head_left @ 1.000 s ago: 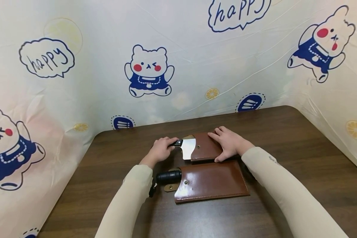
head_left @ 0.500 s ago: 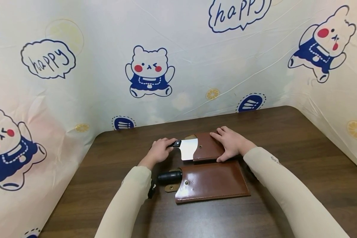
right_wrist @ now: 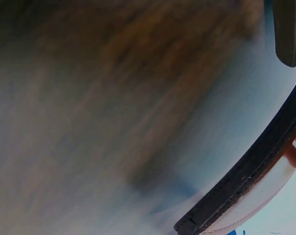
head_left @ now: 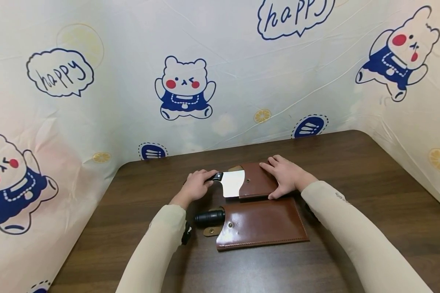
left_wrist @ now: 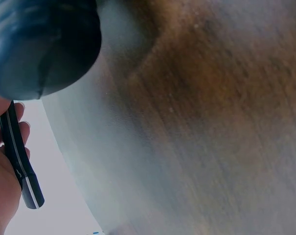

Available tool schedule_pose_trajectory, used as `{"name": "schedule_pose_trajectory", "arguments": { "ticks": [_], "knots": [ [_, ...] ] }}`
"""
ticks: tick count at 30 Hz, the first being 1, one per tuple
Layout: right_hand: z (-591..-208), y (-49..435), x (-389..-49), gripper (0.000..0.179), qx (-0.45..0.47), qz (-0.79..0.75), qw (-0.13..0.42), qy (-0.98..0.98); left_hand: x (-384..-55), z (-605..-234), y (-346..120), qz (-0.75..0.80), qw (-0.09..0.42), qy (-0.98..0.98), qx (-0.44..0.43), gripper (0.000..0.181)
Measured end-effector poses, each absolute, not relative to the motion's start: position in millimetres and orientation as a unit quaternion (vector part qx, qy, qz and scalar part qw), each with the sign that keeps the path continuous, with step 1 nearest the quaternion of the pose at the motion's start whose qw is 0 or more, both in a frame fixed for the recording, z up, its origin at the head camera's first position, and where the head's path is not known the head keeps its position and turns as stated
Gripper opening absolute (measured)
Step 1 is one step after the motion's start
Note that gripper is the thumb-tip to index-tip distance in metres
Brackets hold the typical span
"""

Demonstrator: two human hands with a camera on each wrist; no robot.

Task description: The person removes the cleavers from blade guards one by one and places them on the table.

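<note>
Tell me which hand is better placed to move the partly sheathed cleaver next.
Probably the left: the left hand grips the black handle of the cleaver, while the right hand rests on the farther brown sheath, seemingly better suited to steadying it.

Soft, even indoor light, crisp from the head, smeared at the wrists
In the head view the cloth (head_left: 128, 110) is bright and clear, the knife (head_left: 233, 184) flares nearly white along its blade, glare whitens the near left corner of the front case (head_left: 264, 224), the table (head_left: 238, 268) carries a pale sheen at its near side, and soft shadows lie beside both sleeves (head_left: 150, 248); the left wrist view blurs the table against a washed-out background; the right wrist view is even blurrier, bluish, darkest at its top left
</note>
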State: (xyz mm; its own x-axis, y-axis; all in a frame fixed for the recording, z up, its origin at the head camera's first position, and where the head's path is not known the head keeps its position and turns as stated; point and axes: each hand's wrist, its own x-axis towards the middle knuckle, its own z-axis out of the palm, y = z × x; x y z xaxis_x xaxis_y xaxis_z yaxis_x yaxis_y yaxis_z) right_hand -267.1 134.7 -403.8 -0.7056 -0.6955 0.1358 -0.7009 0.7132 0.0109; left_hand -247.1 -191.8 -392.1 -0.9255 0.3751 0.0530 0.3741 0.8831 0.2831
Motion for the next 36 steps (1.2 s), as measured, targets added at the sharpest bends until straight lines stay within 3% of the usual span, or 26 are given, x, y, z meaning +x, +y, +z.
{"name": "schedule_pose_trajectory", "arguments": {
  "ticks": [36],
  "knots": [
    [-404, 147, -266, 0.107, 0.373, 0.027, 0.078, -0.924, -245, -388, -194, 0.152, 0.005, 0.969, 0.193, 0.042]
  ]
}}
